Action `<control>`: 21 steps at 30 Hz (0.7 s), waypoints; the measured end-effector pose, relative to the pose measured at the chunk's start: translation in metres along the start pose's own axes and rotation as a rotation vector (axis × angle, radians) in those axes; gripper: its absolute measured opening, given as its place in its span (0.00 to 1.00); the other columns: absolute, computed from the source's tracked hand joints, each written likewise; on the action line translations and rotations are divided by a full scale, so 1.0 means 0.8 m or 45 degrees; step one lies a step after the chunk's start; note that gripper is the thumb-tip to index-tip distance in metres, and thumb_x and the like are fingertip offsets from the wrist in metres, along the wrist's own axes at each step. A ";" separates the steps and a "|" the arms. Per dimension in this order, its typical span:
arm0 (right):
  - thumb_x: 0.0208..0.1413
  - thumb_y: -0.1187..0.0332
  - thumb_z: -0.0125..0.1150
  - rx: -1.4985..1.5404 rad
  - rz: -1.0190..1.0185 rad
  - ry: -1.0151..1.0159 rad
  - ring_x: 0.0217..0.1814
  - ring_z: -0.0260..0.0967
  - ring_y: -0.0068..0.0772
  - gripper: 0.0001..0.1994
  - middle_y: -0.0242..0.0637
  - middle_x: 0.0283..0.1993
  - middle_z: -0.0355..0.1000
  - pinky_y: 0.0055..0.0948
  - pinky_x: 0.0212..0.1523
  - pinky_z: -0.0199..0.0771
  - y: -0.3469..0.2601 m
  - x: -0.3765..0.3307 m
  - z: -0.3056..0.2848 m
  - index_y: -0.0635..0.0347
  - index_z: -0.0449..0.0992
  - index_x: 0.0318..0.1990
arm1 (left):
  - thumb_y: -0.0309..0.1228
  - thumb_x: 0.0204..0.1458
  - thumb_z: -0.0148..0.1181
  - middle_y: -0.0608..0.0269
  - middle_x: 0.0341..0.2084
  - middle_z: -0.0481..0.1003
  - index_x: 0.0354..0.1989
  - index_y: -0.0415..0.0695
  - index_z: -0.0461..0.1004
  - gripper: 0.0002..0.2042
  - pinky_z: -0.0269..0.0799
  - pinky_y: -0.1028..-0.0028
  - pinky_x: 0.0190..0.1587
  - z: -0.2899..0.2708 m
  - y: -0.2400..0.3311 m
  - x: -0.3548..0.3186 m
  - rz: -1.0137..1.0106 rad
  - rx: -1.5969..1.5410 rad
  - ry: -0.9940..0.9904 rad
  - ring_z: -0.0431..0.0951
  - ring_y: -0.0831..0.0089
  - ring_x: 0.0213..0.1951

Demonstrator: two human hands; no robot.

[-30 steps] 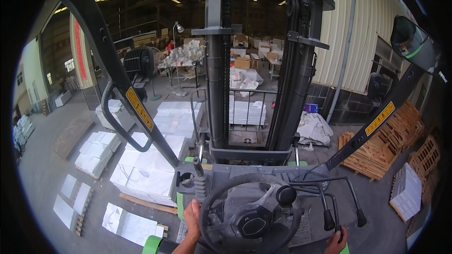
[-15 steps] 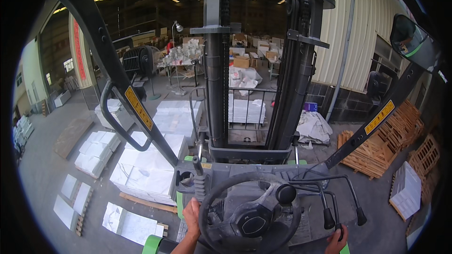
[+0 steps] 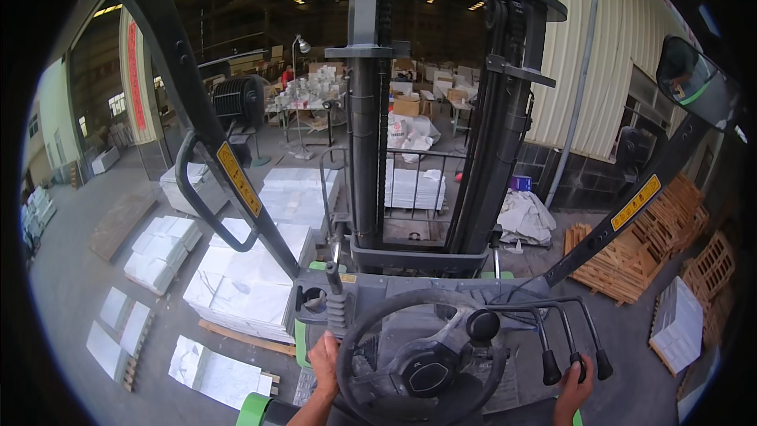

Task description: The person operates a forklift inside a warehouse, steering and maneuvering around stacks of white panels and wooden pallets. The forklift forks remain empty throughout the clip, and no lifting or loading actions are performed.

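I sit at the controls of a forklift. My left hand [image 3: 322, 364] is closed at the left side of the black steering wheel [image 3: 394, 300], its fingers partly hidden by the rim. A black lever with a ribbed rubber boot [image 3: 336, 309] stands just ahead of it. To the right of the wheel, my right hand [image 3: 575, 389] is closed around the knob of the middle control lever [image 3: 565, 331]. Its neighbours are a left lever [image 3: 551, 365] and a right lever [image 3: 604, 364], both untouched. A round black spinner knob [image 3: 480, 325] sits on the wheel.
Ahead rises the forklift mast [image 3: 365, 126], with a load backrest [image 3: 422, 185] behind it. Stacked white slabs [image 3: 244, 288] lie on pallets at the left. Wooden pallets [image 3: 623, 256] and a wrapped white stack [image 3: 678, 323] are at the right. Cluttered worktables [image 3: 315, 91] stand inside the hall.
My right hand has moved forward with the middle lever, whose knob now lines up with the other two. My left hand stays at the wheel. The view has shifted very slightly.
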State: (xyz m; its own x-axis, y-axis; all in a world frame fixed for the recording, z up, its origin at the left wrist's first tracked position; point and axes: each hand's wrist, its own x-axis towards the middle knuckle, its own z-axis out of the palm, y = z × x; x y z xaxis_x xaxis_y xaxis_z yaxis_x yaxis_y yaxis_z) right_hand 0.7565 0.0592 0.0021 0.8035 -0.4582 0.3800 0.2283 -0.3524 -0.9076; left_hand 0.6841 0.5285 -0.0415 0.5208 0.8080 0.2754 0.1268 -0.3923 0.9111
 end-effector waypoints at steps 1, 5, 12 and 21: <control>0.65 0.66 0.53 0.000 -0.006 0.011 0.22 0.60 0.18 0.14 0.30 0.26 0.65 0.22 0.22 0.61 -0.007 -0.010 -0.013 0.64 0.71 0.54 | 0.38 0.65 0.45 0.43 0.19 0.75 0.27 0.32 0.76 0.22 0.68 0.56 0.29 -0.011 0.000 -0.013 -0.006 -0.005 -0.002 0.76 0.45 0.23; 0.65 0.66 0.53 -0.006 -0.008 0.013 0.22 0.60 0.17 0.14 0.30 0.26 0.65 0.21 0.22 0.61 -0.014 -0.047 -0.060 0.63 0.71 0.54 | 0.38 0.64 0.45 0.43 0.19 0.75 0.28 0.33 0.77 0.22 0.69 0.57 0.29 -0.051 0.002 -0.058 -0.017 -0.006 0.009 0.77 0.45 0.23; 0.65 0.67 0.52 -0.011 -0.025 0.027 0.22 0.60 0.17 0.13 0.30 0.26 0.65 0.21 0.22 0.62 -0.013 -0.062 -0.080 0.63 0.71 0.53 | 0.39 0.64 0.46 0.43 0.19 0.75 0.28 0.34 0.78 0.21 0.69 0.57 0.29 -0.066 0.000 -0.078 -0.022 0.004 0.006 0.77 0.46 0.23; 0.66 0.66 0.53 -0.012 -0.005 0.020 0.22 0.61 0.17 0.13 0.30 0.26 0.65 0.21 0.22 0.62 -0.013 -0.049 -0.066 0.62 0.71 0.53 | 0.39 0.65 0.45 0.43 0.19 0.76 0.27 0.34 0.78 0.22 0.69 0.56 0.29 -0.051 -0.005 -0.063 -0.005 -0.005 -0.009 0.77 0.46 0.23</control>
State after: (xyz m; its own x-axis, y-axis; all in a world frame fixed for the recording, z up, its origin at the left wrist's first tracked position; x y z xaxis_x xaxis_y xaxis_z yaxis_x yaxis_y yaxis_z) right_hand 0.6934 0.0376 0.0058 0.7937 -0.4697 0.3866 0.2265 -0.3616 -0.9044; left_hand 0.6233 0.5075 -0.0464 0.5265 0.8063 0.2695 0.1259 -0.3875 0.9132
